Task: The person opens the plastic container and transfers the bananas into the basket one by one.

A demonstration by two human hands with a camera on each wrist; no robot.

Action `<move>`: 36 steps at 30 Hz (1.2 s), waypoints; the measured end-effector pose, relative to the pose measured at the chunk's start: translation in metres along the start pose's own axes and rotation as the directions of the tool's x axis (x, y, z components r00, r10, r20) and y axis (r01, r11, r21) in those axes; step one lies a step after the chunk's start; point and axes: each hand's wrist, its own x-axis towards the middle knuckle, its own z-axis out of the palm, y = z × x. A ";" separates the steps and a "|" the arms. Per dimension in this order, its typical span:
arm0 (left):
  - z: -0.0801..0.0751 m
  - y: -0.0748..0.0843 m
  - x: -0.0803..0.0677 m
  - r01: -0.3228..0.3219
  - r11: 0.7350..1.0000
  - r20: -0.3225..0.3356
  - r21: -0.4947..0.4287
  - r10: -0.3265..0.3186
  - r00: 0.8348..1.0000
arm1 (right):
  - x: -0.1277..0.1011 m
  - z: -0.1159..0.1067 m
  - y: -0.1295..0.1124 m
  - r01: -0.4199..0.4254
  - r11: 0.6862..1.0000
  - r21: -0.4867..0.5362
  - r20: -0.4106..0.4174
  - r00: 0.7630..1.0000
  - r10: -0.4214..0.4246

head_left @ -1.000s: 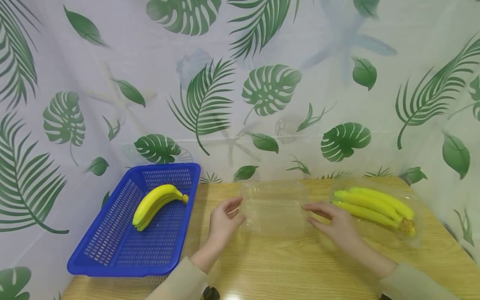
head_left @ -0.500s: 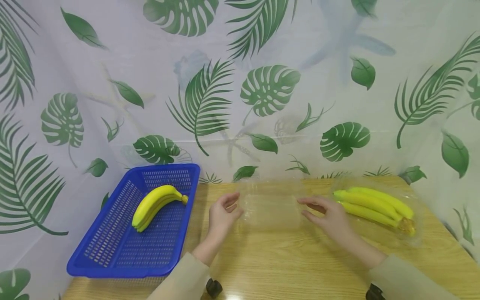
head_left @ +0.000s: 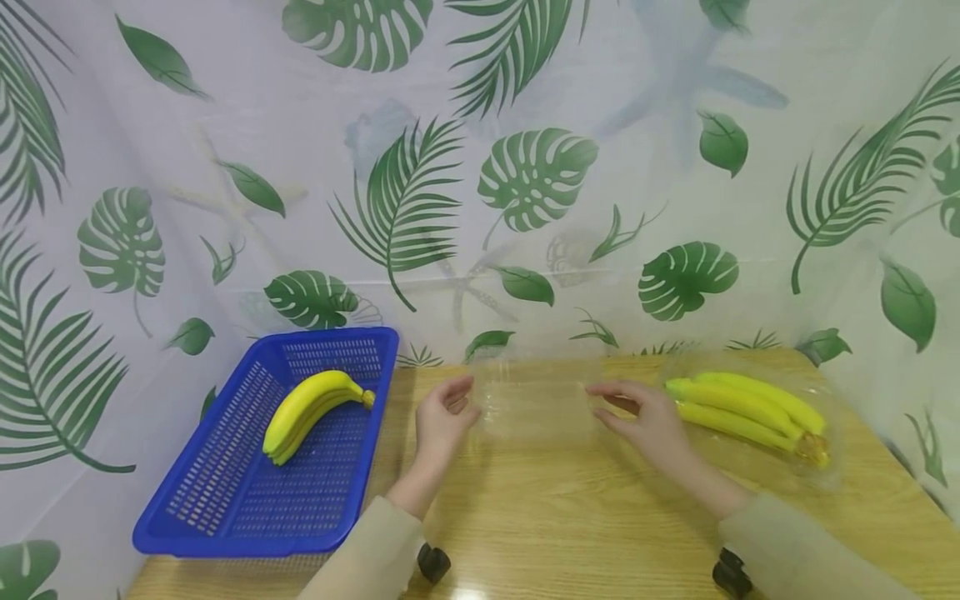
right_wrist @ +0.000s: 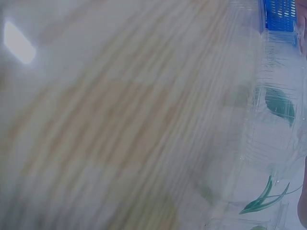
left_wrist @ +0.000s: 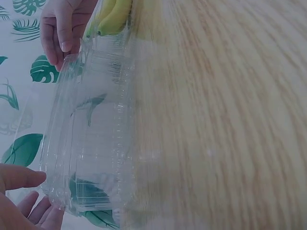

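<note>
A clear plastic container is held between both hands, close to the far edge of the table. At its left end, my left hand pinches the rim between thumb and fingers. My right hand grips the opposite end in a similar way. The left wrist view shows the see-through walls of the container with nothing inside. Only a sliver of the right hand appears in the right wrist view, so its fingertips are hidden there.
On the left stands a blue plastic basket with a bunch of bananas in it. Another banana bunch lies in a second clear container to the right. A leaf-patterned curtain hangs behind the wooden table.
Both hands have shifted the clear container slightly left and away, toward the back of the table. The bananas and the basket have stayed in place.
</note>
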 end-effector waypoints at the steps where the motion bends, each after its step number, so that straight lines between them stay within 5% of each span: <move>1: 0.000 0.000 0.001 0.002 1.000 -0.006 0.004 -0.002 1.000 | 0.001 0.001 0.000 -0.006 1.000 0.001 0.001 1.000 0.006; 8: 0.003 0.000 0.009 0.051 0.999 -0.043 0.002 -0.051 0.998 | 0.010 0.005 0.007 -0.054 0.998 0.031 -0.002 0.999 0.054; 15: 0.004 0.001 0.016 0.034 0.999 -0.062 -0.011 -0.035 0.997 | 0.016 0.007 0.008 -0.119 0.991 0.058 0.009 0.993 0.119; 27: 0.004 0.002 0.020 0.034 0.999 -0.050 0.007 -0.033 0.998 | 0.019 0.006 0.011 -0.097 0.981 0.171 -0.005 0.995 0.099; 36: 0.002 0.009 0.021 0.028 0.999 -0.063 -0.023 -0.029 0.998 | 0.021 -0.003 0.001 -0.143 0.983 0.116 0.039 0.989 0.139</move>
